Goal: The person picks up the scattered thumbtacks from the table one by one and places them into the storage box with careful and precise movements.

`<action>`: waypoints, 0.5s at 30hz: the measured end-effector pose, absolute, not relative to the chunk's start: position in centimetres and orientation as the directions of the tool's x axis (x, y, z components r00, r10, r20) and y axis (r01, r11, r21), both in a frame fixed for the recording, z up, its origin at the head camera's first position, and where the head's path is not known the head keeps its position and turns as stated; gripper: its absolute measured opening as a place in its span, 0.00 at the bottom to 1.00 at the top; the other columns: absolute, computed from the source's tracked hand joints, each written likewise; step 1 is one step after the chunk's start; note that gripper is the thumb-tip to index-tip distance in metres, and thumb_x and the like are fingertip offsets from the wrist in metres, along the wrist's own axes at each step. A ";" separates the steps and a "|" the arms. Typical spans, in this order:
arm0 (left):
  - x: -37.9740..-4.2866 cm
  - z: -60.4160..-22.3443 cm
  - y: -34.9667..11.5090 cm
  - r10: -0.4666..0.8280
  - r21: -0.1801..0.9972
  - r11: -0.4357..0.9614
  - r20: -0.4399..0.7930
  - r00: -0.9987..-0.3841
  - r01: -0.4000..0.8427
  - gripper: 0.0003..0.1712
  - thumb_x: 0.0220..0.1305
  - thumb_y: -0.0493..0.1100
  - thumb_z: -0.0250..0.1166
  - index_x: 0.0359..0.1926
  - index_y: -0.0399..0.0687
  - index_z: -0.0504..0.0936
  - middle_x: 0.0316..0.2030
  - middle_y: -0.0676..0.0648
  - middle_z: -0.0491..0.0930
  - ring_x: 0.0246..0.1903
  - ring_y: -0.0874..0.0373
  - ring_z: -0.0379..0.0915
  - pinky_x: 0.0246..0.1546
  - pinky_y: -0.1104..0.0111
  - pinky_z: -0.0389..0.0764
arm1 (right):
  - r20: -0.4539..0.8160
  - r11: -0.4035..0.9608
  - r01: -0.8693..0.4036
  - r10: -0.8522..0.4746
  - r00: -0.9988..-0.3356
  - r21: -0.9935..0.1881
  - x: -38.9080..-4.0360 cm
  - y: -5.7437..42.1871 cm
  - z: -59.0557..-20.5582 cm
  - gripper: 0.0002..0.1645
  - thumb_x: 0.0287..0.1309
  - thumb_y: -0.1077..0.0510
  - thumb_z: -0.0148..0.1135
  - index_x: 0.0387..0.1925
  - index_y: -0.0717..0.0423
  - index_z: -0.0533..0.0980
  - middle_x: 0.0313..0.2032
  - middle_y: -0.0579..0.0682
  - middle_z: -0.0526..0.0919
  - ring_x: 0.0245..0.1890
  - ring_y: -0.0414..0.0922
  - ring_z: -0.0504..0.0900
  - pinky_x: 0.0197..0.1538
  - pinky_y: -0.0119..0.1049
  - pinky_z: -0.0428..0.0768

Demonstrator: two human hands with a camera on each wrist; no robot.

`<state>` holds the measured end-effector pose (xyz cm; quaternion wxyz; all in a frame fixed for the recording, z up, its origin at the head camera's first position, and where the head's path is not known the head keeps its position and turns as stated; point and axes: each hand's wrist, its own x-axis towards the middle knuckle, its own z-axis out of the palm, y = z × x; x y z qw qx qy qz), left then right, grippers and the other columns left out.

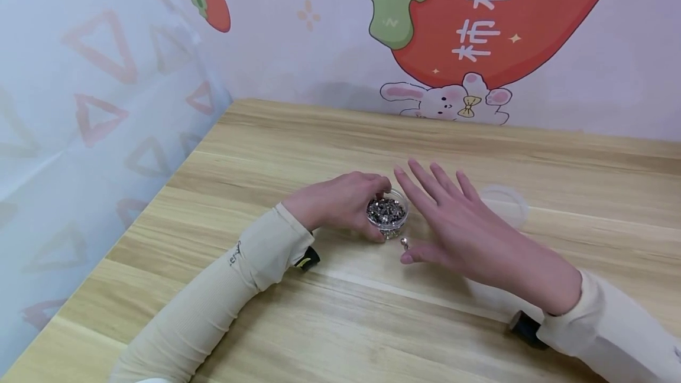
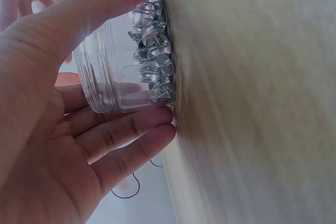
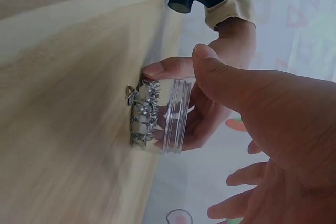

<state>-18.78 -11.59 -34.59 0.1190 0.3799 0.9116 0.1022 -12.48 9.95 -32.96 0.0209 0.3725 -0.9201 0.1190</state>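
A clear round jar [image 1: 407, 207] stands upright on the wooden table, with many silvery thumbtacks [image 2: 152, 51] in it. My left hand [image 1: 346, 203] holds the jar from the left, thumb on the near side and fingers curving round the far side. To the right of the jar hovers my right hand [image 1: 461, 226], its fingers straight and spread, with nothing held. One or two loose thumbtacks [image 3: 130, 95] lie on the table just outside the jar; in the head view they show by the right thumb's tip.
A clear round lid [image 1: 505, 205] lies on the table [image 1: 330, 324] to the right, partly behind the right hand. A printed cloth wall [image 1: 298, 64] rises along the table's back and left edges. Black wrist cameras [image 1: 527, 328] jut out below both sleeves.
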 end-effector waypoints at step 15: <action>-18.6 -34.4 -11.6 0.717 0.291 0.690 -0.148 -0.681 0.663 0.40 0.42 0.58 0.76 0.54 0.45 0.72 0.48 0.49 0.79 0.44 0.59 0.74 0.50 0.66 0.79 | 0.225 0.586 -0.781 -0.748 -0.624 -0.215 -12.1 9.8 -34.1 0.07 0.49 0.60 0.72 0.32 0.51 0.81 0.28 0.43 0.82 0.25 0.38 0.77 0.30 0.41 0.83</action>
